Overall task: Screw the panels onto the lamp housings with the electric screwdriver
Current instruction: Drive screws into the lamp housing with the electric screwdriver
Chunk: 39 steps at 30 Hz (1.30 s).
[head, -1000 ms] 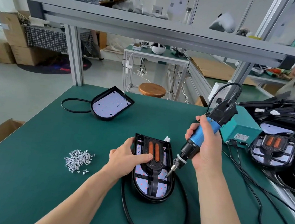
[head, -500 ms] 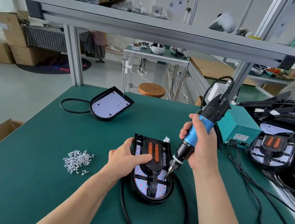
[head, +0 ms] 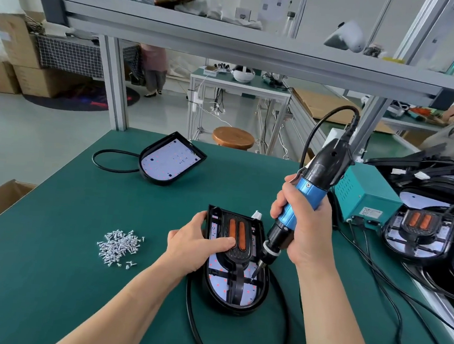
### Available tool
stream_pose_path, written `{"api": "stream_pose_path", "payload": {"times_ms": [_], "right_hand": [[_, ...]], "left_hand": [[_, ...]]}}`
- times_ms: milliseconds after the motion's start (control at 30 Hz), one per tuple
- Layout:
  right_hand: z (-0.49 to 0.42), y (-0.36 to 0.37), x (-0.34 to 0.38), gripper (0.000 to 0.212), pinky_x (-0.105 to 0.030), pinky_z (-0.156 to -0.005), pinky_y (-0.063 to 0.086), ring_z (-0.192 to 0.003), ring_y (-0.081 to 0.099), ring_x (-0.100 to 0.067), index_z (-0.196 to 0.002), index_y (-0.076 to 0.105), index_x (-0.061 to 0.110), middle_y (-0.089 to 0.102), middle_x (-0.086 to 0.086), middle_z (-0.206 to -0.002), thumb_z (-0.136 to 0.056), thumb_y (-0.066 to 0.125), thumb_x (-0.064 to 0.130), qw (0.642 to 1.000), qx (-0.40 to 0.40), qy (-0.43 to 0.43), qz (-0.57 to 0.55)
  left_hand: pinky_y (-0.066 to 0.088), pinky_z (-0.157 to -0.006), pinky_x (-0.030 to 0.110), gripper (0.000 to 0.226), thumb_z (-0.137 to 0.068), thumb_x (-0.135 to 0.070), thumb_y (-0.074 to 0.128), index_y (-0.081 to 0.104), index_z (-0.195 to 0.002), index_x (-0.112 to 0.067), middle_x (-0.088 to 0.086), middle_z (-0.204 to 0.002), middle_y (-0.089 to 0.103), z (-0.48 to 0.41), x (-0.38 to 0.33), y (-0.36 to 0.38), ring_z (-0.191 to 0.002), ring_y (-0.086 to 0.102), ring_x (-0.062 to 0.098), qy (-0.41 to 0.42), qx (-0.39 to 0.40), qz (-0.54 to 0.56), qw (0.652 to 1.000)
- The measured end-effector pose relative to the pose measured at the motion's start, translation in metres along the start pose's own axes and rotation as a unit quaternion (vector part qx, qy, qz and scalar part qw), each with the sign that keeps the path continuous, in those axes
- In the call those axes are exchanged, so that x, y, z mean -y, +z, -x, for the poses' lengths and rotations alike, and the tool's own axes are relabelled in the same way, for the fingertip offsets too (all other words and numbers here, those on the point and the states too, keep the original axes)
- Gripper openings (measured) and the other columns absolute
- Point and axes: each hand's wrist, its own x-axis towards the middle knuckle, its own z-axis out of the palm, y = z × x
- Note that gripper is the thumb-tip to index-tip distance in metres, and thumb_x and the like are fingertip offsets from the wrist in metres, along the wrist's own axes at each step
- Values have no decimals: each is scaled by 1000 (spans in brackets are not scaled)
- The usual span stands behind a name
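We see a dark green table (head: 46, 279) under a black lamp housing (head: 232, 304) whose black panel (head: 236, 251) carries two orange strips over a white board dotted red. Our electric screwdriver (head: 304, 198) is blue and black, the screws (head: 119, 247) silvery, the box (head: 366, 195) teal.

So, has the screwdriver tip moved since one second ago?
Yes. The screwdriver in the right hand went left and down: its tip, earlier by the right rim of the housing, now touches the panel inside.
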Motion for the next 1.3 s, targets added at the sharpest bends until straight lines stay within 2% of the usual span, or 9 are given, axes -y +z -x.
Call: {"api": "stream_pose_path", "payload": {"times_ms": [333,467,667,867,967,1033,1133,1233,1300], "right_hand": [[-4,4,-3,15,-28,-52,45,-49,47,-19,-84,50,13,47,-1,-60,-81,63,6,999,26,16,-10],[-2,6,-4,21,-28,-52,44,-48,44,-20,-73,56,22,46,-1,-58,-78,61,2,999,41,21,-10],[0,3,-3,26,-27,-51,44,-47,43,-19,-71,59,25,45,1,-57,-77,58,-1,997,59,35,-34],[-2,-3,-2,17,-27,-52,47,-49,47,-19,-90,55,13,46,-2,-60,-78,60,1,997,35,49,-41],[-2,-7,-2,23,-28,-52,47,-49,49,-20,-99,54,8,47,-4,-61,-78,62,3,998,27,38,-40],[-7,-8,2,21,-28,-53,46,-50,49,-20,-97,56,10,48,-5,-62,-78,65,5,999,-1,22,-43],[-23,-9,11,15,-27,-55,46,-54,50,-17,-94,57,11,51,-2,-68,-84,67,6,990,-102,12,-94],[-36,-16,10,12,-23,-53,49,-52,54,-11,-92,55,11,54,0,-69,-92,66,9,948,-203,59,-236],[-36,-20,1,13,-21,-52,50,-52,55,-8,-91,55,11,57,1,-67,-95,67,14,913,-229,96,-325]], "left_hand": [[30,-100,36,89,-53,-67,66,46,-137,-44,-32,-97,56,-2,1,2,-126,27,22,9,3,4,1000],[36,-110,41,85,-52,-65,69,48,-131,-44,-23,-105,66,-2,0,2,-129,40,25,8,11,30,999],[39,-110,45,92,-50,-63,72,46,-136,-41,-16,-112,68,0,-1,4,-129,46,29,9,22,61,998],[38,-111,47,93,-49,-65,71,46,-135,-41,-17,-113,68,2,-4,3,-131,45,29,10,27,70,997],[38,-112,47,98,-49,-64,71,44,-140,-39,-14,-118,67,4,-4,2,-131,45,30,10,31,73,997],[38,-112,48,102,-49,-63,71,42,-143,-38,-10,-123,66,4,-5,1,-133,45,30,8,34,76,996],[38,-112,48,97,-53,-61,73,43,-142,-38,-9,-126,64,4,-5,1,-133,44,30,7,40,76,996],[38,-112,48,102,-52,-62,72,40,-145,-37,-8,-129,62,5,-6,1,-134,43,30,4,41,74,996],[38,-111,48,95,-53,-61,71,42,-141,-38,-9,-127,63,6,-7,1,-133,43,30,4,37,70,997]]}}
